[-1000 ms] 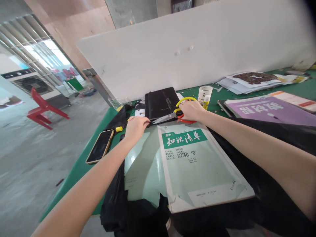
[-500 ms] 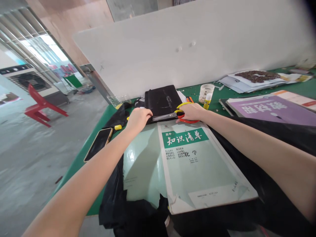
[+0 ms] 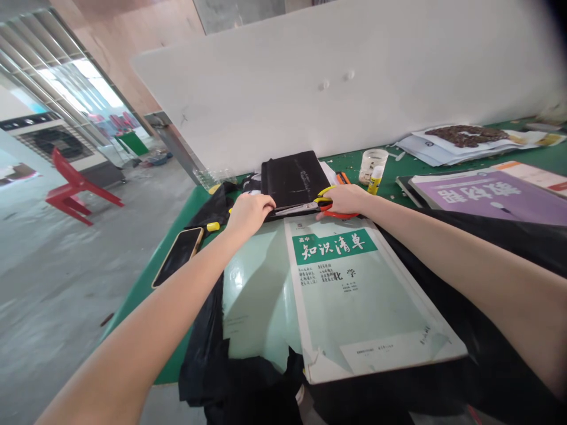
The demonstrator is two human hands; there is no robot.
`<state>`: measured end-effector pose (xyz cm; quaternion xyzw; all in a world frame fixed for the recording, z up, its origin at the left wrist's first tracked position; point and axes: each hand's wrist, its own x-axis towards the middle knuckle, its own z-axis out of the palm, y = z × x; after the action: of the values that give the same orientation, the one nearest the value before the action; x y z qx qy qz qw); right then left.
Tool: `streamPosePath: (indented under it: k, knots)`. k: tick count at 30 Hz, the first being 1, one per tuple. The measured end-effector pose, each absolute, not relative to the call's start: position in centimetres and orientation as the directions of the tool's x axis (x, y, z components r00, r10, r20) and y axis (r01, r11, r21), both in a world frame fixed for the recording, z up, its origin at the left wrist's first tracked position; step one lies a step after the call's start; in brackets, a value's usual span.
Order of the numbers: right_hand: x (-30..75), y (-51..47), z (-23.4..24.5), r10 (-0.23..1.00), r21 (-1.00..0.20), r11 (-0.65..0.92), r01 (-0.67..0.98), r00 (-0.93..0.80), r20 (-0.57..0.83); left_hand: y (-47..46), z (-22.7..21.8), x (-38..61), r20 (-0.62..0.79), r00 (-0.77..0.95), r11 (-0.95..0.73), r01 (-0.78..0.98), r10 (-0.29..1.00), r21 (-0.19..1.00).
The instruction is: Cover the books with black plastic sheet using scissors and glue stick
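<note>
In the head view my right hand (image 3: pixel 346 200) grips scissors (image 3: pixel 303 208) with yellow, red and black handles. Their blades point left, at the black sheet material along the top edge of an opened book. My left hand (image 3: pixel 251 213) pinches that black sheet (image 3: pixel 259 383) beside the blade tips; the pinched part is mostly hidden by the fingers. Lying on the sheet, the book (image 3: pixel 381 313) has a pale green cover with a dark green title band, and its other cover is spread out to the left. A black folder-like item (image 3: pixel 290 177) lies just beyond the blades.
On the green table (image 3: pixel 170 369) are a phone (image 3: pixel 178 257), a yellow cap (image 3: pixel 213 226), a clear cup (image 3: pixel 372 165), a glue stick (image 3: pixel 375 180) and a purple book (image 3: pixel 469 192). A white board (image 3: pixel 274 106) stands behind. Off to the left is a red chair (image 3: pixel 75 195).
The scissor handles look slightly closer together. Both hands stay in nearly the same place, and the whole view has shifted a little.
</note>
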<state>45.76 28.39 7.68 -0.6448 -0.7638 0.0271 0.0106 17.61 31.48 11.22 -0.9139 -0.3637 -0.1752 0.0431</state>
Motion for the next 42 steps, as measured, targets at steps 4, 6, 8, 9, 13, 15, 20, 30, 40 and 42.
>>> streamPosePath:
  k: [4,6,8,9,13,15,20,30,40,42]
  knots:
    - [45.8,28.1,8.0,0.981,-0.077,0.186,0.979,-0.190,-0.049,31.6,11.1,17.3,0.346,0.677,-0.733,0.678,0.650,0.051]
    - [45.8,28.0,8.1,0.982,-0.070,0.176,0.982,-0.180,-0.062,31.6,11.0,17.2,0.347,0.673,-0.730,0.681,0.653,0.053]
    - [45.7,27.9,8.3,0.983,-0.069,0.163,0.984,-0.168,-0.068,31.6,11.0,17.0,0.349,0.670,-0.730,0.681,0.655,0.061]
    - [45.6,27.9,8.3,0.984,-0.073,0.159,0.985,-0.164,-0.068,31.6,11.1,17.0,0.349,0.671,-0.731,0.680,0.654,0.064]
    - [45.2,28.2,8.3,0.985,-0.064,0.153,0.986,-0.158,-0.076,31.4,11.1,17.0,0.352,0.680,-0.739,0.671,0.644,0.056]
    - [45.0,28.4,8.2,0.986,-0.042,0.150,0.988,-0.153,-0.071,31.2,11.2,17.0,0.358,0.685,-0.745,0.665,0.635,0.049]
    - [44.8,28.5,7.7,0.985,-0.040,0.150,0.988,-0.152,-0.080,31.1,11.3,17.1,0.364,0.673,-0.735,0.676,0.644,0.050]
    - [44.9,28.3,7.0,0.983,-0.059,0.145,0.988,-0.151,-0.103,31.2,11.2,17.0,0.341,0.658,-0.722,0.684,0.672,0.101]
    - [44.9,28.1,7.3,0.979,-0.072,0.156,0.985,-0.164,-0.123,31.2,11.1,16.7,0.361,0.625,-0.710,0.681,0.692,0.182]
    - [44.9,28.0,7.3,0.978,-0.081,0.154,0.985,-0.163,-0.128,31.2,10.8,16.6,0.335,0.599,-0.682,0.682,0.727,0.263]
